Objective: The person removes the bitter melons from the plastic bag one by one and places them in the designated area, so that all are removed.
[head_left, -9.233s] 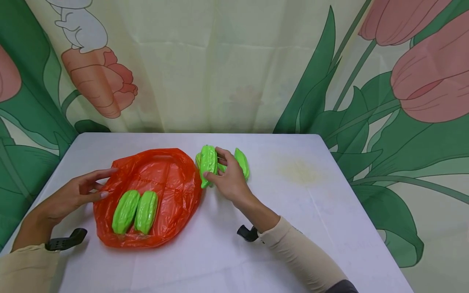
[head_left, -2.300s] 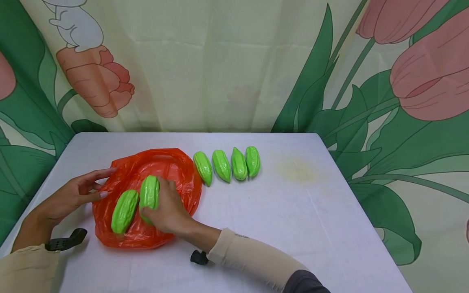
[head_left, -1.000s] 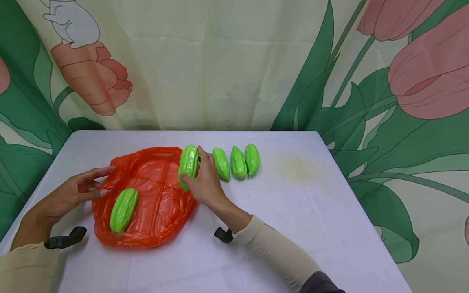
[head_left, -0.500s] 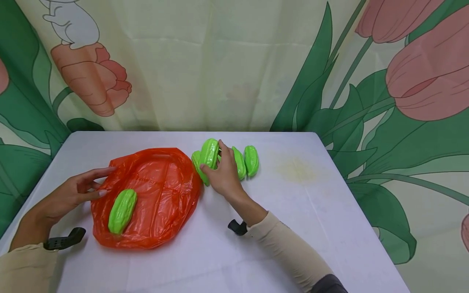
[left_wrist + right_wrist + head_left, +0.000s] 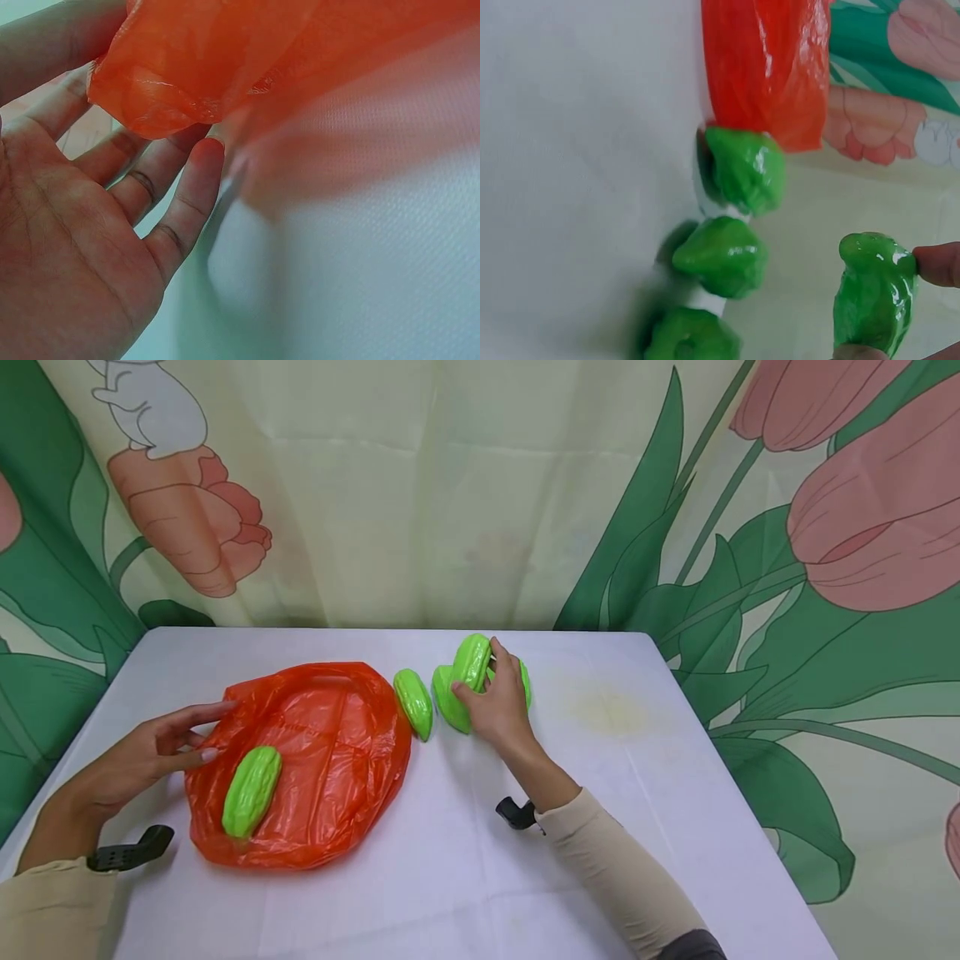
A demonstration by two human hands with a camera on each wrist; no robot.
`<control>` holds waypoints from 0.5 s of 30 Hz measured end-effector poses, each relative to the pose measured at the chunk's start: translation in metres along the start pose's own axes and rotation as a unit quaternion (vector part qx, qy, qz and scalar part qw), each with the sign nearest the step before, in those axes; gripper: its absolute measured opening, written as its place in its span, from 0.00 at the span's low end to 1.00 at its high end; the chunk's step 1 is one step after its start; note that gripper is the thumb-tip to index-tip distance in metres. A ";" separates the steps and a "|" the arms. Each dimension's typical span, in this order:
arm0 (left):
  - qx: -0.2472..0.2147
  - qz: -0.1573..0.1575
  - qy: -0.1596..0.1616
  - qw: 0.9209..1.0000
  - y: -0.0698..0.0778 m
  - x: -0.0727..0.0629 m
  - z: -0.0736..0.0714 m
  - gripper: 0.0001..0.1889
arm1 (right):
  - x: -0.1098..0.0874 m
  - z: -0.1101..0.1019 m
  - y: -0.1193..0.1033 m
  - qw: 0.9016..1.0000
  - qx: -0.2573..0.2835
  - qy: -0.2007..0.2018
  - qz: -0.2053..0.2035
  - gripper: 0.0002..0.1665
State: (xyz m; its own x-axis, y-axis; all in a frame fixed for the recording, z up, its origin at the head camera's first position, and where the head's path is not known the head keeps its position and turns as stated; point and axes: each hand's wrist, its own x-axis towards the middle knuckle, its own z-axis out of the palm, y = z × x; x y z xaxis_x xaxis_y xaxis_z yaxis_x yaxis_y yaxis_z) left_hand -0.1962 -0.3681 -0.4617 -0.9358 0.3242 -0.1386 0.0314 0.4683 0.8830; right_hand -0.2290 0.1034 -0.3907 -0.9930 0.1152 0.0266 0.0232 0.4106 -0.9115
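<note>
In the head view my right hand [image 5: 498, 697] pinches a glossy green ridged bitter melon [image 5: 472, 662] between thumb and fingers, raised over others lying on the table. The right wrist view shows this held bitter melon [image 5: 875, 296] upright between the fingertips. One bitter melon [image 5: 413, 703] lies at the red plastic bag's right edge. Another [image 5: 252, 792] lies on the left part of the bag [image 5: 337, 777]. My left hand [image 5: 161, 752] holds the bag's left rim; in the left wrist view its fingertips go behind the thin plastic [image 5: 195, 67].
A white-covered table [image 5: 420, 893] carries everything. A bitter melon [image 5: 452, 700] and others stand in a row along its back, partly hidden by my right hand. A printed curtain [image 5: 450, 510] hangs behind the table's far edge.
My right hand has lifted a bitter melon off the bag and carried it right, over the row at the back. The bag held two before; one lies there now. My left hand stays put.
</note>
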 end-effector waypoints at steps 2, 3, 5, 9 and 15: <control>0.003 0.002 0.002 1.000 -0.001 0.000 0.000 0.40 | 0.003 -0.006 0.002 1.000 0.000 0.007 0.002 0.55; 0.004 0.003 0.002 1.000 -0.001 0.000 0.000 0.40 | 0.004 -0.008 0.003 1.000 0.001 0.010 0.002 0.55; 0.005 0.004 0.002 1.000 -0.001 0.000 -0.001 0.40 | 0.006 -0.014 0.006 1.000 0.000 0.015 0.004 0.55; 0.005 0.004 0.002 1.000 -0.001 0.000 -0.001 0.40 | 0.010 -0.023 0.010 1.000 -0.006 0.023 0.013 0.55; 0.000 -0.001 0.001 1.000 0.000 -0.001 0.000 0.40 | 0.018 -0.036 0.015 0.999 -0.021 0.033 0.029 0.56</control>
State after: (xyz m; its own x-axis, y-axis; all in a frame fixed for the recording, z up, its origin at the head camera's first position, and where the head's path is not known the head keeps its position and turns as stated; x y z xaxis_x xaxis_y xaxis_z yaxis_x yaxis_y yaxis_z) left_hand -0.1958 -0.3687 -0.4616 -0.9368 0.3209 -0.1392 0.0297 0.4696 0.8824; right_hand -0.2419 0.1437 -0.3891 -0.9799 0.1992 0.0025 0.0870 0.4391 -0.8942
